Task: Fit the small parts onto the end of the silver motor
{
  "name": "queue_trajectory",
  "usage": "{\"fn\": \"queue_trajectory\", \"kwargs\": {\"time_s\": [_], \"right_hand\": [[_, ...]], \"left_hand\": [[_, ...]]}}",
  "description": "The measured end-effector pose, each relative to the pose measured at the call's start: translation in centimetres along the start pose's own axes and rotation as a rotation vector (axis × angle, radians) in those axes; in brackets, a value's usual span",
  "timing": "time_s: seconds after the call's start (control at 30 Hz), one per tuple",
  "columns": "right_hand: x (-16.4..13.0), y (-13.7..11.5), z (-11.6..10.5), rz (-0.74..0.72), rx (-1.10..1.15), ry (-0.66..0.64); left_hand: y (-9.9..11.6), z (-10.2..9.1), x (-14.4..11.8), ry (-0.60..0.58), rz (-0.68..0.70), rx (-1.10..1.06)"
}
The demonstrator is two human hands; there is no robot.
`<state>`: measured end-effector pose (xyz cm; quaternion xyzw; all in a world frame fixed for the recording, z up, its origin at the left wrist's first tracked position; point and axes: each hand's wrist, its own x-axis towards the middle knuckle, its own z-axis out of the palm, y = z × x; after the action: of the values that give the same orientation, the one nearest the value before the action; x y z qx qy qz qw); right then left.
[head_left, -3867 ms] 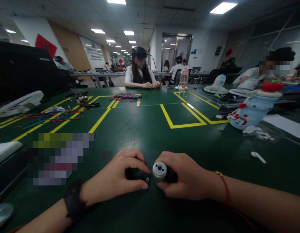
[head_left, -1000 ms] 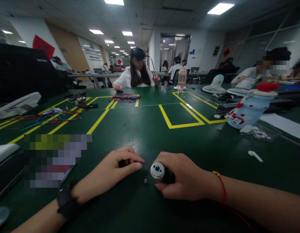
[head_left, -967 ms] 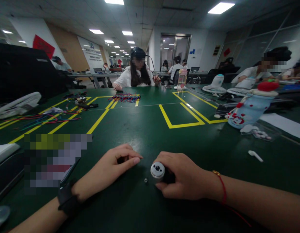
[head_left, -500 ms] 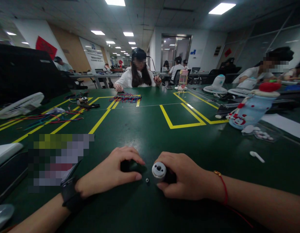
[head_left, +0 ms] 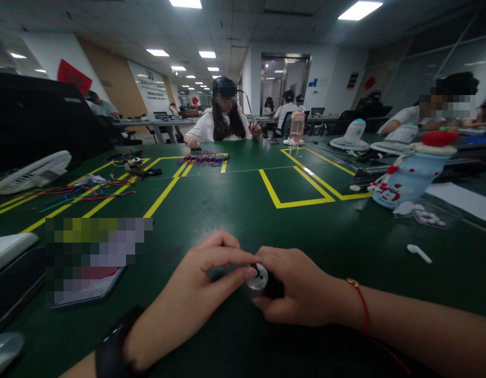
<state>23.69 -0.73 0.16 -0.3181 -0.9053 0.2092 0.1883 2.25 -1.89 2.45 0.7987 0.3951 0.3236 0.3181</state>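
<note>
My right hand (head_left: pixel 298 286) is wrapped round a small cylindrical motor (head_left: pixel 260 284), with its silver end face tilted up towards me. Dark holes show in that face. At the motor's end, the thumb and index finger of my left hand (head_left: pixel 211 283) come together in a pinch over the middle of the face. Something dark shows at the fingertips, but what they hold is too small and covered to make out. Both hands are just above the green table (head_left: pixel 211 210).
A blurred-out flat item (head_left: pixel 97 262) lies left of my hands. Wires (head_left: pixel 89 194) and a bundle of coloured leads (head_left: pixel 205 158) are farther off. On the right are a blue bottle (head_left: pixel 410 176) and a white earbud (head_left: pixel 419 253). Another person (head_left: pixel 227 118) sits opposite.
My left hand has moved right, from open beside a small metal ring on the table to a pinch at the motor's end. The ring no longer shows on the table. My right hand stays put.
</note>
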Motion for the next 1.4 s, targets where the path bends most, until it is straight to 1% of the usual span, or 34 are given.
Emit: {"fn": "queue_trajectory", "kwargs": {"time_s": [0.13, 0.23, 0.33, 0.47, 0.57, 0.63, 0.8, 0.93, 1.07, 1.17, 1.27, 1.33, 1.4], "right_hand": [[-0.1, 0.0, 0.1, 0.002, -0.01, 0.003], [-0.1, 0.0, 0.0, -0.003, -0.01, 0.014], [-0.1, 0.0, -0.1, -0.002, 0.008, 0.012], [0.0, 0.0, -0.4, -0.002, 0.036, 0.003], [0.0, -0.1, -0.5, 0.008, 0.04, -0.013], [0.0, -0.2, -0.5, 0.017, 0.039, -0.019], [-0.1, -0.4, -0.6, 0.03, 0.031, -0.022], [-0.1, -0.5, -0.7, 0.027, 0.025, -0.022], [0.0, -0.4, -0.6, 0.023, 0.019, -0.009], [0.1, -0.2, -0.3, 0.009, 0.002, -0.003], [0.0, -0.1, -0.1, -0.002, -0.016, -0.003], [0.0, -0.1, -0.1, 0.004, -0.018, -0.006], [0.0, -0.2, -0.2, 0.008, -0.014, -0.007]], "left_hand": [[1.0, 0.7, 0.0, -0.056, 0.004, 0.038], [0.9, 0.6, -0.1, -0.079, -0.021, 0.038], [-0.2, 0.1, 0.0, -0.044, -0.101, 0.016], [-2.6, -1.2, 0.5, 0.032, -0.268, 0.018], [-3.9, -2.2, 0.7, 0.095, -0.406, 0.003], [-4.3, -2.6, 0.8, 0.12, -0.435, -0.004], [-4.7, -2.4, 0.5, 0.083, -0.376, 0.022], [-4.2, -1.9, 0.2, 0.074, -0.268, 0.074], [-2.5, -1.1, -0.2, 0.1, -0.066, 0.108], [-0.7, -0.2, -0.3, 0.046, 0.057, 0.104], [0.6, 0.5, -0.2, -0.007, 0.078, 0.101], [0.9, 0.5, -0.1, 0.017, 0.057, 0.088], [0.6, 0.1, -0.2, 0.054, 0.027, 0.053]]}}
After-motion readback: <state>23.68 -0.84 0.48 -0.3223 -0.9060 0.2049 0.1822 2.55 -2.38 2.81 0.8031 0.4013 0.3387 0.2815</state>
